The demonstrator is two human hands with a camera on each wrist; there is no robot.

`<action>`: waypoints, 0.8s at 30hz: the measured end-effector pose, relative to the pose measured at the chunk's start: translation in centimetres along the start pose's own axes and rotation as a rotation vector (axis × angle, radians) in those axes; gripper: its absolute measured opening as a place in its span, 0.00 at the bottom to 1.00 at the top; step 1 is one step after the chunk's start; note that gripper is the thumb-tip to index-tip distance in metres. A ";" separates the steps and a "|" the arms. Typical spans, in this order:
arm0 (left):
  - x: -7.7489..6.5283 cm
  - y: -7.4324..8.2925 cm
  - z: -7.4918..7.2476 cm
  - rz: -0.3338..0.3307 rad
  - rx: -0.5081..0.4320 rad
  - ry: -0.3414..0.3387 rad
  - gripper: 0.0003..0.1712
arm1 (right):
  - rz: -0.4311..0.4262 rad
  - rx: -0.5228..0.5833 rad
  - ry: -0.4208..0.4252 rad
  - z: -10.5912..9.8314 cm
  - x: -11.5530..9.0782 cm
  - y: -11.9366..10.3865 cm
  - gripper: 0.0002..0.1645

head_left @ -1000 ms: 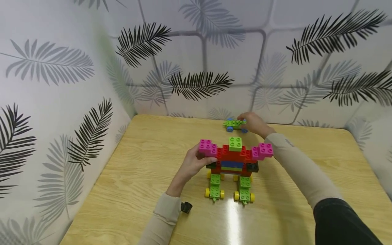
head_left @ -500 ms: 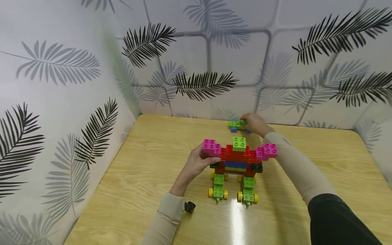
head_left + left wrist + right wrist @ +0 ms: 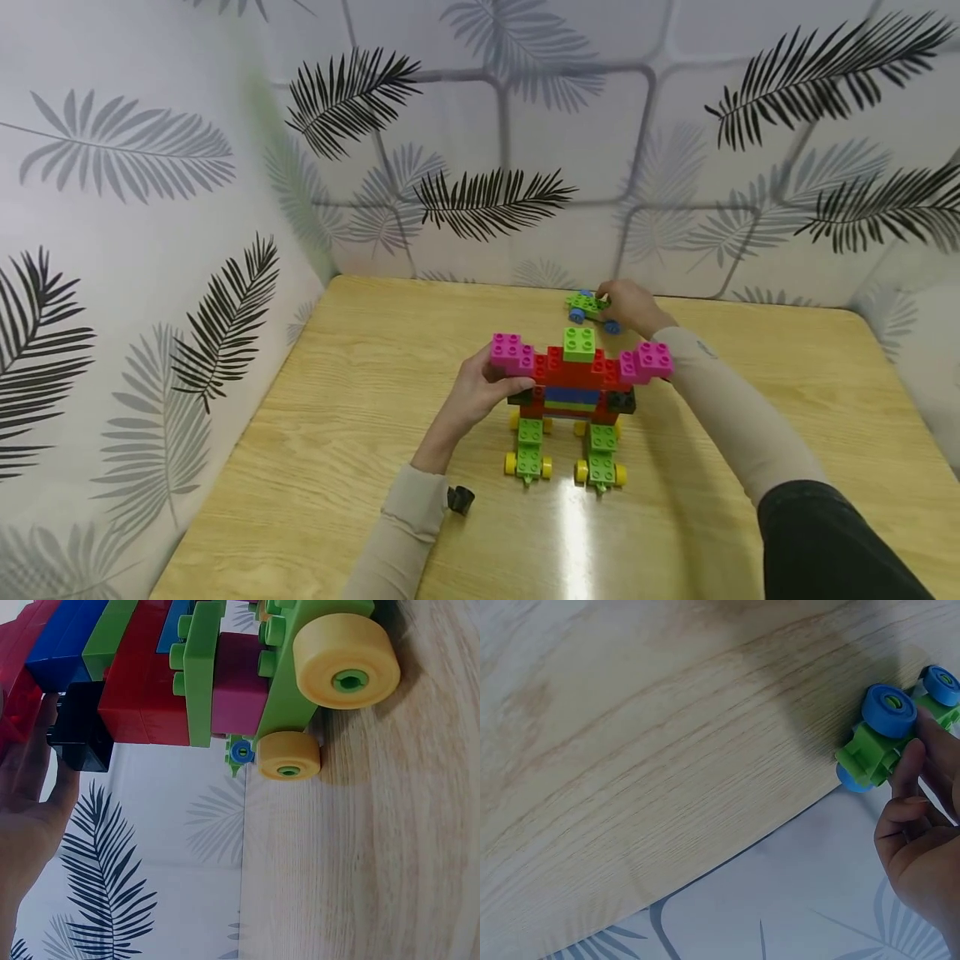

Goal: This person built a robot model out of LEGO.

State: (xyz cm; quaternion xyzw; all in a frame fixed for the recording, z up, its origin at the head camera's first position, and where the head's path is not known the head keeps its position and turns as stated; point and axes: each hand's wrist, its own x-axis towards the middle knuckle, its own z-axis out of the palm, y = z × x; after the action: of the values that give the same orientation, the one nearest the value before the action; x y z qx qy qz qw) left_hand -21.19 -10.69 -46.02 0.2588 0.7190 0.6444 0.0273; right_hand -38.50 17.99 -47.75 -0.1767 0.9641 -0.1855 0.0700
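A robot-like figure of toy building bricks [image 3: 573, 375] stands mid-table, with pink arms, a red body, a lime head and green feet on yellow wheels. My left hand [image 3: 472, 400] grips its left side below the pink arm, thumb in front. In the left wrist view, the fingers [image 3: 30, 769] lie by a black brick [image 3: 82, 724]. At the table's far edge, my right hand [image 3: 633, 307] pinches the right end of a small green toy car [image 3: 583, 303]. The right wrist view shows its blue wheel [image 3: 889, 710] close to the thumb and fingertips.
The wooden table [image 3: 360, 375] meets a leaf-patterned backdrop [image 3: 555, 142] right behind the toy car. Another patterned panel [image 3: 142, 275] rises along the left side. A small black piece [image 3: 461, 500] sits at my left sleeve cuff.
My right hand has turned the green car at an angle, its right end swinging nearer, and shifted it slightly right. My left hand and the brick figure have stayed in place.
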 end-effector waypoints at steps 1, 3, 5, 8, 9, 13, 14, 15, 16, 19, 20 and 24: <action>0.0 0.1 0.0 0.004 0.002 0.002 0.28 | -0.012 -0.002 0.005 0.0 -0.1 0.0 0.23; 0.0 0.2 -0.1 0.007 0.001 0.002 0.29 | -0.038 -0.006 0.013 0.0 -0.4 -0.1 0.24; 0.0 0.2 -0.1 0.001 -0.001 0.001 0.29 | -0.067 -0.012 0.017 0.0 -0.8 0.0 0.23; 0.0 0.2 0.0 -0.010 -0.004 0.003 0.29 | -0.102 -0.025 0.008 -0.1 -1.5 0.1 0.22; 0.0 0.1 0.0 -0.017 -0.004 0.006 0.29 | -0.110 -0.033 0.003 -0.1 -1.7 0.1 0.22; 0.0 0.1 0.1 -0.043 -0.002 0.012 0.28 | -0.106 -0.043 -0.023 -0.6 -2.5 0.4 0.23; 0.0 0.1 0.1 -0.047 -0.002 0.013 0.28 | -0.109 -0.045 -0.018 -0.8 -2.6 0.4 0.24; 0.0 0.1 0.1 -0.049 0.000 0.014 0.28 | -0.113 -0.044 -0.007 -1.2 -2.8 0.4 0.24; 0.0 0.1 0.1 -0.048 0.001 0.014 0.29 | -0.113 -0.043 0.008 -1.5 -3.0 0.4 0.24; 0.1 0.2 0.1 -0.043 0.004 0.014 0.30 | -0.141 -0.021 0.072 -3.0 -3.6 0.1 0.24; 0.1 0.2 0.1 -0.041 0.005 0.015 0.30 | -0.145 -0.007 0.091 -3.6 -3.9 -0.1 0.24; 0.1 0.2 0.1 -0.033 0.002 0.014 0.30 | -0.171 0.036 0.130 -5.8 -5.1 -1.4 0.24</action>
State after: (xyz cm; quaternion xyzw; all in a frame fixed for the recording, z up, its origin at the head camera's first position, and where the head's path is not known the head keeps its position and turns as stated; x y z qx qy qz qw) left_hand -21.21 -10.56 -45.81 0.2422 0.7240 0.6451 0.0327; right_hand -34.50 20.54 -41.53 -0.2445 0.9445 -0.2192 -0.0053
